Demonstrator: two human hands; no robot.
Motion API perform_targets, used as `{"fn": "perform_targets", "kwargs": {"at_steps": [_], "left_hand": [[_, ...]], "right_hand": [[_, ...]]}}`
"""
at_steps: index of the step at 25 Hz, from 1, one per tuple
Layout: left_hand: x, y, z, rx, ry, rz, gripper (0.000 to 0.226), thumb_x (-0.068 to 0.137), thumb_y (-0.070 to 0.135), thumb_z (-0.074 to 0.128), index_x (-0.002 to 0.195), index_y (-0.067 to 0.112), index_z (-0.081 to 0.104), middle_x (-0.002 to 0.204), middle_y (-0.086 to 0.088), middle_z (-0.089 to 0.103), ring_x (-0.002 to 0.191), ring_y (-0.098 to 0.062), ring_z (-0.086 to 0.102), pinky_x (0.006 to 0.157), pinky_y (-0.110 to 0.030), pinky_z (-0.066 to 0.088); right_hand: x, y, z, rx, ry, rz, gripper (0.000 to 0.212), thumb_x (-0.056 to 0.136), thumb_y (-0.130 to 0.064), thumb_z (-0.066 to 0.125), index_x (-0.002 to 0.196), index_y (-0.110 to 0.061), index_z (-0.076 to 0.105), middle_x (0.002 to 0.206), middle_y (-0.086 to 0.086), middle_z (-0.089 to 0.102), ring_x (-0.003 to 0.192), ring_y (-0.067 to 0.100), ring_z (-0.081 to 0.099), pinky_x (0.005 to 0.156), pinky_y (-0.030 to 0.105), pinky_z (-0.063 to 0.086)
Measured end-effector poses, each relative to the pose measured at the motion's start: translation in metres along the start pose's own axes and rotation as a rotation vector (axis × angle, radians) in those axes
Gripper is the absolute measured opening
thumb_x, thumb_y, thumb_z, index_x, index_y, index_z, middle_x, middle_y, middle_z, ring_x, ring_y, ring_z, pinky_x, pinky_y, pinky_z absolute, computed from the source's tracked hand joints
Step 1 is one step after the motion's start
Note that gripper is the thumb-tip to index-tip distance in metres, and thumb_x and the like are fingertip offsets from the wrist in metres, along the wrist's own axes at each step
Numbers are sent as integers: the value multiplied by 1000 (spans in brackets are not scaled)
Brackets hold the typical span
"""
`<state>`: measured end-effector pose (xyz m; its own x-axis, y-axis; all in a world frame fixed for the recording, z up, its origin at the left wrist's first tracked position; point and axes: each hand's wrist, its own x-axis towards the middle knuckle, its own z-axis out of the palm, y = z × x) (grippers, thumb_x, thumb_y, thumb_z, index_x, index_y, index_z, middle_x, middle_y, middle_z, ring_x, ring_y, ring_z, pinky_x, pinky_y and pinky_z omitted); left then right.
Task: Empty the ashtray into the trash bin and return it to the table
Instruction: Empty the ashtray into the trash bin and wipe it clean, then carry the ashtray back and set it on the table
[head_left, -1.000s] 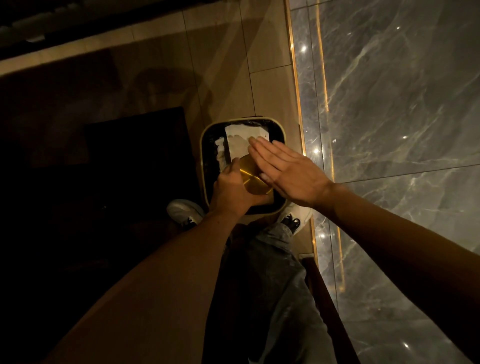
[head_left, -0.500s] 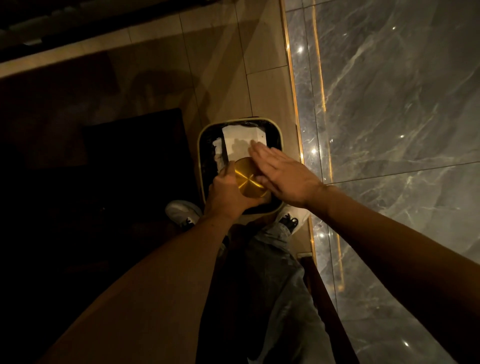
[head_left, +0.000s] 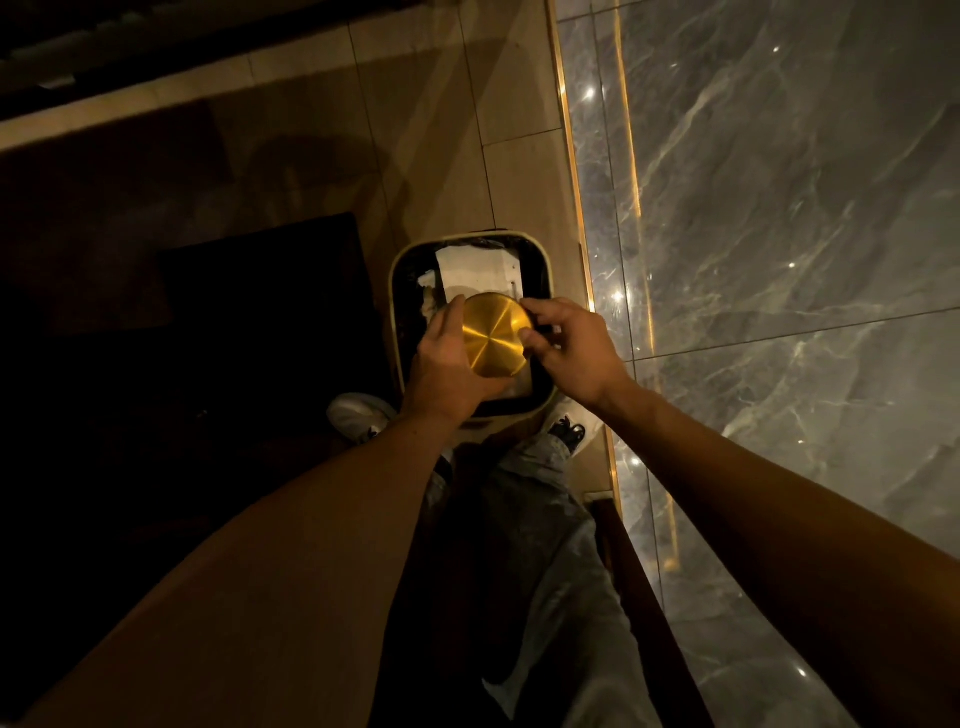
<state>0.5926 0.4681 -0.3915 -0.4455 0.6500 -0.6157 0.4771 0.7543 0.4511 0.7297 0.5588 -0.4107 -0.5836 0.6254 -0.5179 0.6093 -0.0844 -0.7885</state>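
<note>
Gold metal ashtray (head_left: 492, 335), round, is held upside down, flat brushed base facing up, right over the open trash bin (head_left: 397, 306). Left hand (head_left: 451, 364) grips it from the near-left w/ thumb up along the left edge, fingers wrapped under. Right hand (head_left: 574, 347) is at the right edge, fingers curled, fingertips touching the rim; can't tell if it truly grips or just steadies. Bin is squarish w/ a pale rim and dark liner, standing on the tan tile floor (head_left: 431, 135) just left of a grey marble wall (head_left: 779, 208). White paper (head_left: 478, 270) lies inside the bin, on the far side. Two sneakers & a jeans leg (head_left: 550, 530) show near the bin. Dark mat (head_left: 270, 291) lies to the left.
</note>
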Motion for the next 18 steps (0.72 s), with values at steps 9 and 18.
{"fn": "perform_targets", "kwargs": {"at_steps": [9, 18], "left_hand": [[-29, 53, -47, 20, -48, 57, 113, 60, 31, 90, 151, 13, 25, 154, -11, 34, 142, -32, 34, 111, -47, 38], [-108, 134, -122, -147, 49, 185, 102, 56, 30, 92, 141, 12, 38, 141, -7, 40, 129, -25, 46, 106, -33, 39]], "right_hand": [[-37, -48, -33, 112, 148, 16, 34, 90, -9, 64, 124, -9, 63, 120, 9, 65, 107, 20, 62, 92, 26, 52], [-105, -141, -97, 241, 294, 14, 29, 92, -10, 61, 120, -8, 64, 108, 2, 70, 100, 11, 66, 86, 15, 51]]}}
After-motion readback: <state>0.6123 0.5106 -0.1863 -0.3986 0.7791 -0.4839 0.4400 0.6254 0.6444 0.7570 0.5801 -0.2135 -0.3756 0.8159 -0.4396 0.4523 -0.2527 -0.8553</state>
